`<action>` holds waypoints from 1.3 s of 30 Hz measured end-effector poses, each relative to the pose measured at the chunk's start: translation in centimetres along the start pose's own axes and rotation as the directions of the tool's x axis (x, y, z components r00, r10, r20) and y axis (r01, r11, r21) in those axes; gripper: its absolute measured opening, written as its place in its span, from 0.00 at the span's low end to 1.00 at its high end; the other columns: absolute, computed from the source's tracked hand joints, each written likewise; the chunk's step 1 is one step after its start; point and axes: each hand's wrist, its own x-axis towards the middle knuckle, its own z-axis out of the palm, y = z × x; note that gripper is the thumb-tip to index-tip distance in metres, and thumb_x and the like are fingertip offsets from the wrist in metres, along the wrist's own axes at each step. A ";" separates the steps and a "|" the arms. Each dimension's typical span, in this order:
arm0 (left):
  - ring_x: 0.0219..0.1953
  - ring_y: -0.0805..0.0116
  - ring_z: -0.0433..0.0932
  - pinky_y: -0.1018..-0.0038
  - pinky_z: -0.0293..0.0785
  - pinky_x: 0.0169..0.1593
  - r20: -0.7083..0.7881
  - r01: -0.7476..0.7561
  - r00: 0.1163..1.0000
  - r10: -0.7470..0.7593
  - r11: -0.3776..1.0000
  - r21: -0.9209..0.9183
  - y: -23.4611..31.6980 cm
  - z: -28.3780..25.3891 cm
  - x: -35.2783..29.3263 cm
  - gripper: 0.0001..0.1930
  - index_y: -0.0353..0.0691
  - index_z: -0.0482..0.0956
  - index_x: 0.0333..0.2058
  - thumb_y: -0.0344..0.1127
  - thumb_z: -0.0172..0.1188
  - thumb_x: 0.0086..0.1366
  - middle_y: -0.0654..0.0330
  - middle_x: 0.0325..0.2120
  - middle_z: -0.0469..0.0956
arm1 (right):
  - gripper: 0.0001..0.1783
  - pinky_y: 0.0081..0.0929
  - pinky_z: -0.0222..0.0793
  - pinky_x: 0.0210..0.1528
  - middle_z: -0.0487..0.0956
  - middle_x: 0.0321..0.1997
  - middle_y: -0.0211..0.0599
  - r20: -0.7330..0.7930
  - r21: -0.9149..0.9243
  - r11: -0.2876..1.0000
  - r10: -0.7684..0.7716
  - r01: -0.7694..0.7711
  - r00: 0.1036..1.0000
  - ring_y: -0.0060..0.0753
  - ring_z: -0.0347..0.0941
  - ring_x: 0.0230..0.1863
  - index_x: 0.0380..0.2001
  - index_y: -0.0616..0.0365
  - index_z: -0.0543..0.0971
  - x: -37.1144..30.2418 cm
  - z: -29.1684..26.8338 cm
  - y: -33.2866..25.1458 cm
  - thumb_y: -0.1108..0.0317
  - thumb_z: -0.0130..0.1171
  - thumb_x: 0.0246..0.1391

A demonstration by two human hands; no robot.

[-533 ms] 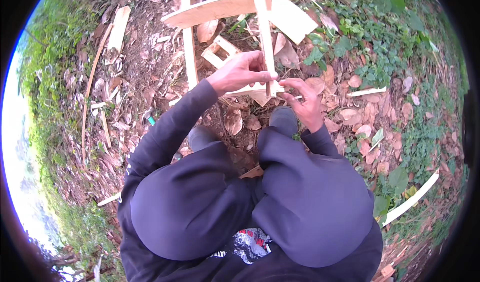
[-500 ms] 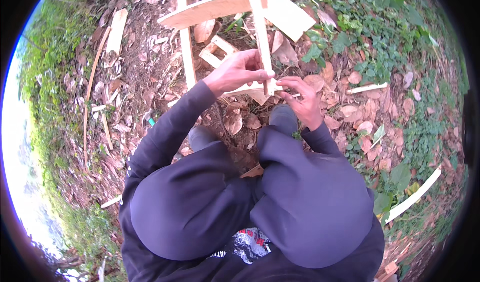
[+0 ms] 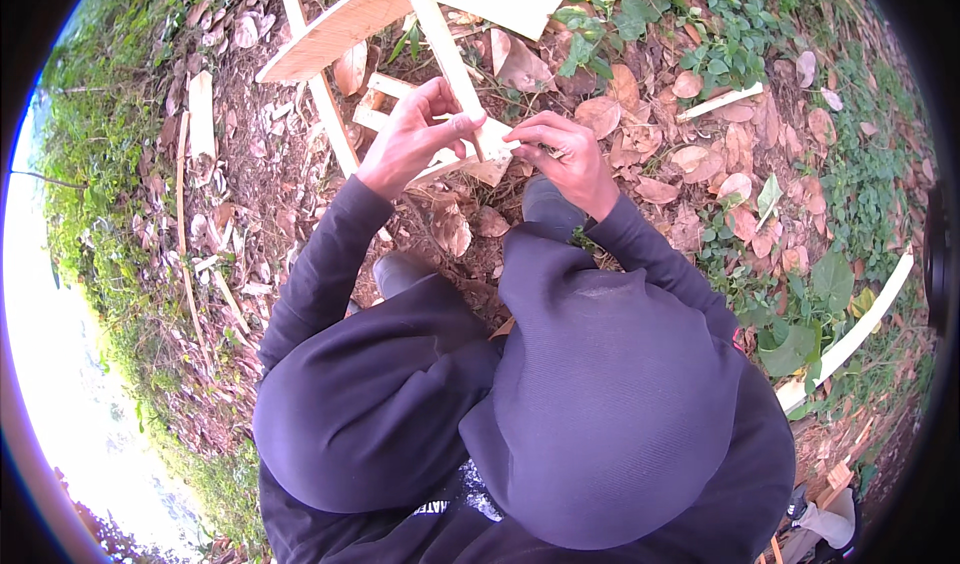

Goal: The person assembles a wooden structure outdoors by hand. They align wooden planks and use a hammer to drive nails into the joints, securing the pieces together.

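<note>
A frame of pale wooden slats (image 3: 330, 34) stands on the leaf-strewn ground in front of my knees. My left hand (image 3: 412, 136) grips one upright slat (image 3: 446, 54) of it, fingers wrapped round the wood. My right hand (image 3: 562, 156) sits just to the right, fingertips pinched together against the lower end of the same slat (image 3: 492, 146). Whether something small is pinched in those fingers is hidden. Both arms wear dark sleeves, and my dark-trousered knees (image 3: 610, 364) fill the lower middle.
Dry brown leaves and bare soil cover the ground. A loose flat board (image 3: 201, 114) lies at the left, a thin white strip (image 3: 722, 102) at the upper right, and a long pale strip (image 3: 860, 329) at the right among green plants. Grass borders the left side.
The slat frame sits slightly higher and more to the left in view. My two hands stay together on the same slat, fingers shifted only a little.
</note>
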 end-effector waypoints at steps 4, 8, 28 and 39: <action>0.35 0.77 0.77 0.79 0.75 0.36 -0.017 0.014 1.000 -0.014 1.000 0.002 0.0 0.1 -0.2 0.13 0.35 0.74 0.46 0.33 0.65 0.68 0.61 0.36 0.80 | 0.09 0.31 0.76 0.43 0.82 0.39 0.40 0.009 -0.005 0.999 0.031 -0.031 0.999 0.40 0.81 0.39 0.40 0.59 0.85 0.0 -0.1 -0.4 0.72 0.63 0.56; 0.36 0.79 0.77 0.80 0.74 0.36 -0.010 0.002 1.000 -0.002 0.999 0.038 0.0 -0.1 -0.4 0.13 0.36 0.74 0.47 0.33 0.65 0.68 0.63 0.36 0.79 | 0.07 0.32 0.76 0.44 0.82 0.37 0.39 0.013 -0.008 0.999 0.032 -0.032 0.999 0.41 0.81 0.39 0.37 0.59 0.85 0.0 -0.3 -0.3 0.72 0.62 0.56; 0.42 0.55 0.80 0.60 0.75 0.45 0.061 -0.177 0.935 0.348 0.311 0.934 -4.6 -1.5 -7.7 0.17 0.45 0.77 0.49 0.34 0.61 0.61 0.57 0.35 0.78 | 0.23 0.45 0.68 0.62 0.82 0.46 0.47 0.194 -0.240 0.944 -0.181 0.225 0.964 0.51 0.76 0.54 0.48 0.57 0.80 3.7 2.1 -3.5 0.67 0.64 0.45; 0.41 0.58 0.79 0.60 0.74 0.45 0.096 -0.189 0.927 0.363 0.231 0.955 -5.0 -0.9 -6.7 0.10 0.44 0.76 0.43 0.31 0.55 0.62 0.59 0.35 0.76 | 0.23 0.42 0.73 0.59 0.85 0.44 0.42 0.213 -0.297 0.936 -0.128 0.189 0.969 0.52 0.78 0.55 0.47 0.58 0.81 3.9 0.3 -4.3 0.72 0.64 0.42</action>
